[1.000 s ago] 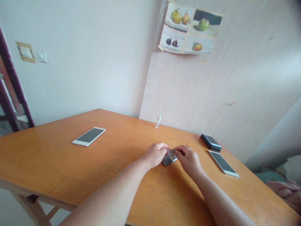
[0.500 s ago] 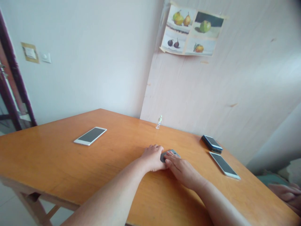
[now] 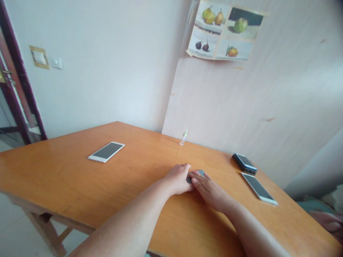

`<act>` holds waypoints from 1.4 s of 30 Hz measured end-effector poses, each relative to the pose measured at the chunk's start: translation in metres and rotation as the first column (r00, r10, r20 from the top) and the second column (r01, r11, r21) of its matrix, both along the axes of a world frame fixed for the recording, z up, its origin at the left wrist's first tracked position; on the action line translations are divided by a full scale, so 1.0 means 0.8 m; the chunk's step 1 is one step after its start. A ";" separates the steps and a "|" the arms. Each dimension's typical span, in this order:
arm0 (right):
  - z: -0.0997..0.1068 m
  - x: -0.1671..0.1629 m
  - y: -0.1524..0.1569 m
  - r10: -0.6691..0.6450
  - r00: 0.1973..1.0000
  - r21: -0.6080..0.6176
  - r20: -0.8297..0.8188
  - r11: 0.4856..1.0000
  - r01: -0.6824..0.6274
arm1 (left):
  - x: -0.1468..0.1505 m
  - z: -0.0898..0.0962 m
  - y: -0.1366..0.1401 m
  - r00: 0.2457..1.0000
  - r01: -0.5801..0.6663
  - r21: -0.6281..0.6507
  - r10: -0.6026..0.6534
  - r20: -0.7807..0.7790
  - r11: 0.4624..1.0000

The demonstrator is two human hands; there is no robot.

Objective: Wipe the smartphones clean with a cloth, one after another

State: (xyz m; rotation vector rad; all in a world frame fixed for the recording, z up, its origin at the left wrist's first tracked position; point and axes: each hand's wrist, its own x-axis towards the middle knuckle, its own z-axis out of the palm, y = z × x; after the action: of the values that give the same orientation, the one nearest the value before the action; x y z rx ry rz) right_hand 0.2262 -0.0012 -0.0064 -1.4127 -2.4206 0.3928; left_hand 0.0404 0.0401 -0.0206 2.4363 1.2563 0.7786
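A grey phone [image 3: 189,178] lies low over the middle of the table, mostly covered by my two hands. My left hand [image 3: 178,179] is closed around its left end, thumb at the near side. The fingers of my right hand [image 3: 210,191] are stretched out and lie flat across the phone's upper face. Only the phone's left end and a piece of its far edge [image 3: 201,172] show between the fingers. Whether something thin is under the right fingertips is hidden.
A white phone or small tablet [image 3: 106,152] lies at the left. On the right is a stack of several phones [image 3: 245,164], with another white one [image 3: 259,188] in front. A small clear bottle [image 3: 183,137] stands near the wall on the wooden table [image 3: 128,146].
My right fingers have shifted slightly over the grey phone and cover more of it. The left hand keeps its hold. My view has turned a little to the left.
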 end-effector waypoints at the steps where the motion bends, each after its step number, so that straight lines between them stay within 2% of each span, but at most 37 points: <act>1: -0.004 0.007 0.006 -0.069 0.997 0.016 0.024 0.997 0.069 | 0.000 -0.001 0.001 1.000 0.002 -0.005 -0.002 -0.005 1.000; 3: -0.011 0.021 0.016 -0.186 0.981 0.042 0.053 0.982 0.184 | 0.002 -0.002 0.001 1.000 0.001 -0.014 -0.001 -0.008 1.000; 5: -0.014 0.024 0.017 -0.210 0.976 0.048 0.050 0.977 0.208 | 0.003 -0.003 0.002 1.000 -0.008 -0.007 0.008 0.014 1.000; 7: -0.011 0.013 0.008 -0.131 0.991 0.031 0.018 0.991 0.130 | 0.003 -0.004 0.001 0.999 -0.012 -0.005 0.012 0.049 1.000; 10: 0.000 -0.014 -0.010 0.059 0.998 -0.013 -0.038 0.998 -0.060 | 0.003 -0.005 0.001 0.997 0.001 -0.026 0.001 0.076 1.000; 12: 0.005 -0.022 -0.012 0.103 0.994 -0.025 -0.039 0.994 -0.104 | 0.003 -0.004 0.000 0.997 0.005 -0.035 -0.002 0.076 0.999; 16: -0.004 0.001 0.012 -0.059 0.998 0.000 0.016 0.998 0.059 | 0.004 0.000 -0.001 0.998 -0.027 -0.068 0.031 0.058 0.997; 19: -0.015 0.023 0.027 -0.210 0.976 0.032 0.060 0.978 0.208 | 0.005 0.001 -0.002 0.998 -0.053 -0.088 0.056 0.040 0.995; 21: -0.016 0.021 0.024 -0.240 0.968 0.051 0.071 0.970 0.237 | 0.006 0.000 -0.002 0.997 -0.057 -0.092 0.061 0.039 0.994; 22: -0.014 0.015 0.018 -0.218 0.974 0.054 0.064 0.975 0.215 | 0.005 0.000 -0.002 0.997 -0.057 -0.090 0.061 0.042 0.994; 26: -0.003 -0.017 -0.005 0.042 0.999 -0.002 0.010 0.999 -0.042 | 0.004 -0.002 0.000 0.998 -0.025 -0.055 0.029 0.063 0.998; 27: -0.002 -0.019 -0.005 0.069 0.998 -0.006 0.013 0.998 -0.068 | 0.004 -0.002 0.000 0.998 -0.019 -0.056 0.023 0.065 0.998; 28: -0.003 -0.016 -0.002 0.054 0.998 0.001 0.025 0.999 -0.054 | 0.004 -0.001 0.000 0.998 -0.022 -0.065 0.026 0.064 0.998; 30: -0.008 0.000 0.012 -0.080 0.995 0.032 0.063 0.996 0.078 | 0.004 0.000 -0.001 0.998 -0.039 -0.092 0.044 0.052 0.995; 32: -0.016 0.021 0.027 -0.242 0.965 0.046 0.098 0.970 0.238 | 0.004 0.001 -0.001 0.998 -0.050 -0.101 0.055 0.038 0.994; 34: -0.020 0.032 0.033 -0.307 0.946 0.048 0.107 0.952 0.304 | 0.004 0.001 -0.002 0.998 -0.048 -0.096 0.051 0.034 0.994; 36: -0.017 0.024 0.025 -0.258 0.963 0.039 0.083 0.966 0.256 | 0.005 0.000 -0.001 0.998 -0.047 -0.093 0.051 0.038 0.995; 38: -0.009 0.002 0.008 -0.115 0.993 0.019 0.035 0.993 0.114 | 0.004 -0.002 0.001 0.998 -0.037 -0.082 0.041 0.047 0.996; 40: -0.001 -0.018 -0.007 0.069 0.998 -0.011 -0.010 0.998 -0.069 | 0.004 -0.004 0.003 0.998 -0.010 -0.066 0.014 0.059 0.998; 42: 0.002 -0.022 -0.009 0.103 0.994 -0.010 -0.022 0.995 -0.103 | 0.003 -0.004 0.003 0.998 0.000 -0.063 0.004 0.070 0.998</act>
State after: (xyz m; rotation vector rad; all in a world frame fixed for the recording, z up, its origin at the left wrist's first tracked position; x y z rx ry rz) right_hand 0.2085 -0.0083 -0.0048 -1.2846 -2.4849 0.4433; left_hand 0.0431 0.0426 -0.0241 2.3378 1.2386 0.8061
